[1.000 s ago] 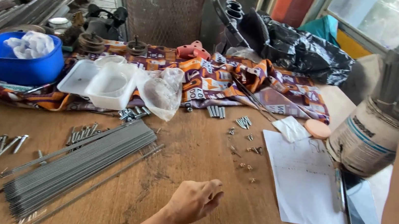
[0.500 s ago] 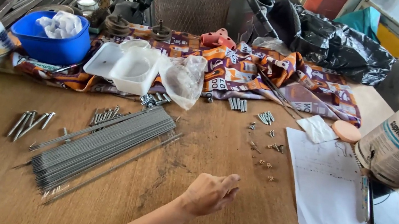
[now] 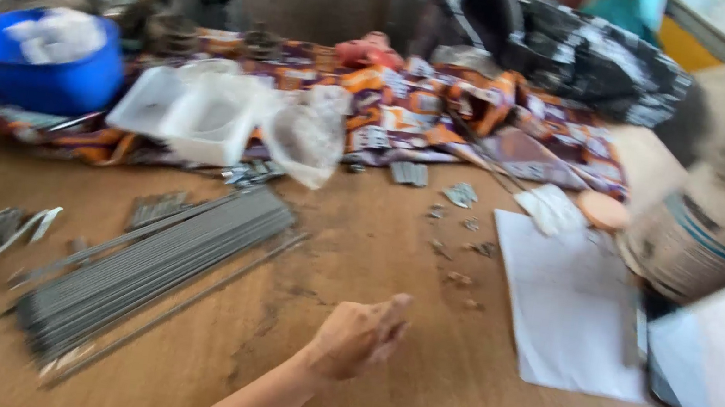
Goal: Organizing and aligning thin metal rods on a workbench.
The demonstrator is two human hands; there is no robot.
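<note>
Left hand [image 3: 356,335] near rods [image 3: 150,269], lying diagonally

Soft daylight, heavy motion blur throughout

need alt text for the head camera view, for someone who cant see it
A person's left hand hovers loosely curled over a wooden table, holding nothing that shows. To its left lies a bundle of thin metal rods; to its right, a white paper sheet. Behind sit a blue bowl, white plastic containers and patterned cloth; the picture is motion-blurred.
</note>
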